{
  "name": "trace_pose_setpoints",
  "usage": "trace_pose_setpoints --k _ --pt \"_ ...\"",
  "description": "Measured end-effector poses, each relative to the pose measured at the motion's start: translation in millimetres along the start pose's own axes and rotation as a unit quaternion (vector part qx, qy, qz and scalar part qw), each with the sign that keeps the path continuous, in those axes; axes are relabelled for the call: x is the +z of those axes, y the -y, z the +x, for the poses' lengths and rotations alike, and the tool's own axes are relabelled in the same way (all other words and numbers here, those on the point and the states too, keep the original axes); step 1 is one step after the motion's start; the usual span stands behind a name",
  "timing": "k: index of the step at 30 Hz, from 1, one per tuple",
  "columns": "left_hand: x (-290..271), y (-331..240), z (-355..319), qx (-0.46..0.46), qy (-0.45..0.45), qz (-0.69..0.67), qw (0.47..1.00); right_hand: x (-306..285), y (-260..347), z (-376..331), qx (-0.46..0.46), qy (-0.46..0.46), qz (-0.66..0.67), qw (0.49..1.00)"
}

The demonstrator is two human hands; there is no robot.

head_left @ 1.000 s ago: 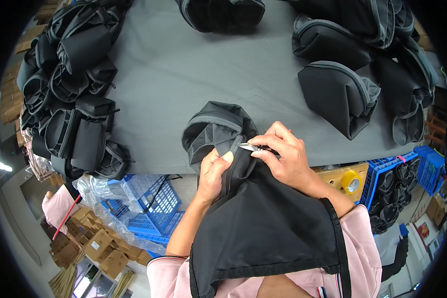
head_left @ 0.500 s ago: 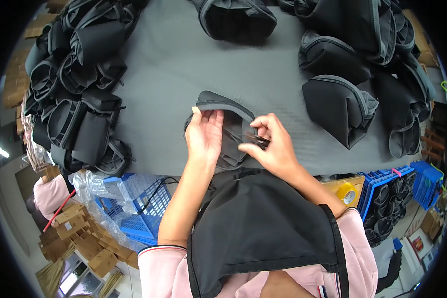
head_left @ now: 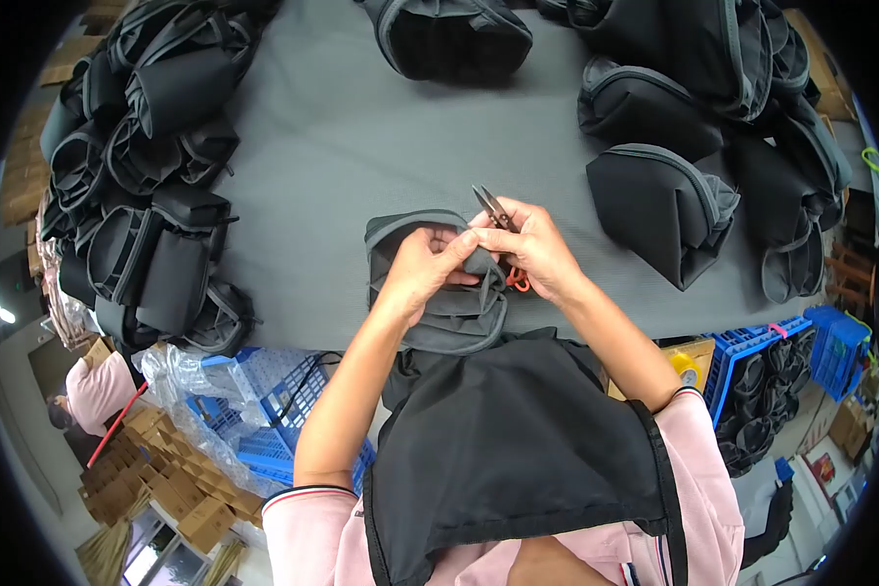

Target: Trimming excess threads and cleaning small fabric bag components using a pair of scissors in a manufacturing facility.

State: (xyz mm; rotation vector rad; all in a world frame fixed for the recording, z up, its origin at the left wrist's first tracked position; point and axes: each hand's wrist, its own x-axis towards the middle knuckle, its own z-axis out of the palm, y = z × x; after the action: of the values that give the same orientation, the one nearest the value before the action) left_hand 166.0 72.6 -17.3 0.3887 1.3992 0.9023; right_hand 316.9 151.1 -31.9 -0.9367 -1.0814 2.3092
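A small black fabric pouch with grey-bound edges lies at the table's near edge, its opening facing me. My left hand reaches into the opening, fingers closed on the cloth with the thumb near my right thumb. My right hand is closed around small scissors, their metal blades pointing up and away, a red-orange handle showing below the palm. The right thumb and a fingertip pinch at the pouch's right edge beside the left hand. What exactly lies between the fingertips is too small to tell.
Piles of similar black pouches line the table's left and right sides; another pouch lies at the far middle. Below the grey table stand blue crates, yellow tape and cardboard boxes. A person is at far left.
Both hands have come together at the pouch's right edge. The scissors have turned from inside the opening to point up and away. The left hand has moved from the rim deeper into the cloth.
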Motion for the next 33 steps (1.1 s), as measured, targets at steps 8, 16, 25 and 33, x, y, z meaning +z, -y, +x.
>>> trace_pose_setpoints --k 8,16,25,33 --pt "23.2 12.0 16.3 0.049 -0.101 0.093 0.989 -7.5 -11.3 -27.5 -0.041 -0.107 -0.142 0.983" --pt "29.7 7.0 18.4 0.030 -0.131 0.137 0.981 -6.0 -16.1 -78.4 -0.091 -0.168 -0.359 0.913" --pt "28.4 8.4 18.2 0.037 -0.120 0.124 0.984 -18.4 -20.1 -57.0 -0.119 -0.145 -0.332 0.924" --pt "26.8 8.4 18.5 0.034 -0.113 0.116 0.986 -18.5 -13.4 -52.8 -0.247 -0.127 -0.520 0.808"
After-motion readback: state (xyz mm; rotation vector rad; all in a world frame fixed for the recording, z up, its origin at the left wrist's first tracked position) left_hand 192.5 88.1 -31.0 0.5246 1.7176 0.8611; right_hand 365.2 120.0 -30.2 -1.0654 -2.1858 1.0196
